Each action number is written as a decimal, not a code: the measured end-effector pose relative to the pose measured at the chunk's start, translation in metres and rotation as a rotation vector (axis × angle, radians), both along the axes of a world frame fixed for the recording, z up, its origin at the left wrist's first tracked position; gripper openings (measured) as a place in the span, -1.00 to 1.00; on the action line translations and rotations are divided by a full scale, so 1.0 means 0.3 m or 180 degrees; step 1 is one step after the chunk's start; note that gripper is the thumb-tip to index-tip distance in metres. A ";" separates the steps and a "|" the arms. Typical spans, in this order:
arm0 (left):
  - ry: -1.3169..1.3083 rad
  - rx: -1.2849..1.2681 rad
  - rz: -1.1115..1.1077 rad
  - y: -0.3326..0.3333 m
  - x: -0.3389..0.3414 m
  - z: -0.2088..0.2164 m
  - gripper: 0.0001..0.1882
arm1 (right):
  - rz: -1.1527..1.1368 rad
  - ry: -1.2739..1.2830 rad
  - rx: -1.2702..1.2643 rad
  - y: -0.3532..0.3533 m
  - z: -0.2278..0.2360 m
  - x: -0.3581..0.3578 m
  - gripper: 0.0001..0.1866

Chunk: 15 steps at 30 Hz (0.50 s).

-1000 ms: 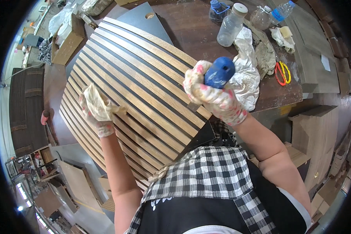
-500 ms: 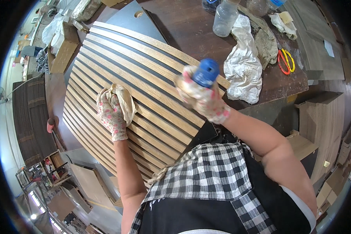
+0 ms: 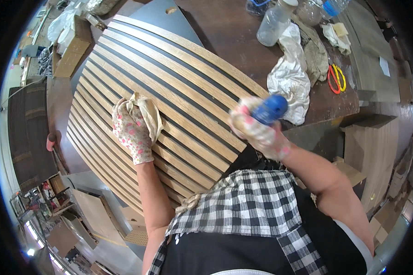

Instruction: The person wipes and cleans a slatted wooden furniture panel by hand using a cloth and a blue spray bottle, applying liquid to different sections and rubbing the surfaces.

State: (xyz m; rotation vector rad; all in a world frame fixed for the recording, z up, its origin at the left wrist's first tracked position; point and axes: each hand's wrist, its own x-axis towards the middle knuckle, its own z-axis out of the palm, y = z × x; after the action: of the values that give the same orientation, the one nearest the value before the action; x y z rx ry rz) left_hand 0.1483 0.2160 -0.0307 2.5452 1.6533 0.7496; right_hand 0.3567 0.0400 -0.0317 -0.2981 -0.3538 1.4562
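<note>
Light wood slats with dark gaps make up a large slatted panel [image 3: 179, 82] lying across the table. My left hand [image 3: 132, 130], in a white glove with pink and red spots, rests on the middle of it. Its fingers are closed on a cream cloth rag [image 3: 150, 117], whose loose end hangs to the right over the slats. Near the panel's right edge, my gloved right hand [image 3: 257, 128] is raised and blurred by motion. It grips a blue cylindrical object [image 3: 271, 110] with a small dark hole in its end; the lower part is hidden in the fingers.
Right of the panel lie a crumpled white cloth [image 3: 289, 82], a greyish cloth [image 3: 314, 59] and red-and-yellow-handled scissors [image 3: 336, 79]. A clear plastic bottle [image 3: 275, 25] stands behind them. An open cardboard box [image 3: 71, 52] sits far left. The brown table [image 3: 229, 27] ends at the right.
My right hand has moved right and nearer to me with the blue object, which now tilts further to the right. My left hand and the rag have hardly moved on the panel.
</note>
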 end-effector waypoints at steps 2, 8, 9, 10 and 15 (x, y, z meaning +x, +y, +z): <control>-0.0176 -0.0076 -0.0064 -0.005 0.008 0.015 -0.65 | -0.1041 -0.1299 -0.0020 0.089 0.085 -0.060 -0.84; -0.0175 -0.0034 0.0006 0.014 -0.019 -0.002 -0.69 | 0.0564 -0.0735 -0.0507 -0.067 -0.028 0.064 -0.79; -0.0168 -0.0045 0.0009 0.015 -0.011 -0.005 -0.69 | 0.0569 -0.0727 -0.0517 -0.049 -0.009 0.052 -0.79; -0.0210 -0.0050 -0.0019 0.017 -0.003 -0.005 -0.70 | -0.0096 -0.1023 -0.0248 -0.012 0.050 0.007 -0.83; -0.0222 -0.0057 0.0002 0.020 -0.014 -0.013 -0.70 | -0.1081 -0.2328 -0.0519 0.157 0.125 -0.058 -0.88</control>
State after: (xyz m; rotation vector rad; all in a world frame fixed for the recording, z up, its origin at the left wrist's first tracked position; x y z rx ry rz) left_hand 0.1441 0.2219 -0.0347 2.4766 1.6328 0.8098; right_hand 0.3393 0.0871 0.0058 -0.9830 -0.7318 1.0010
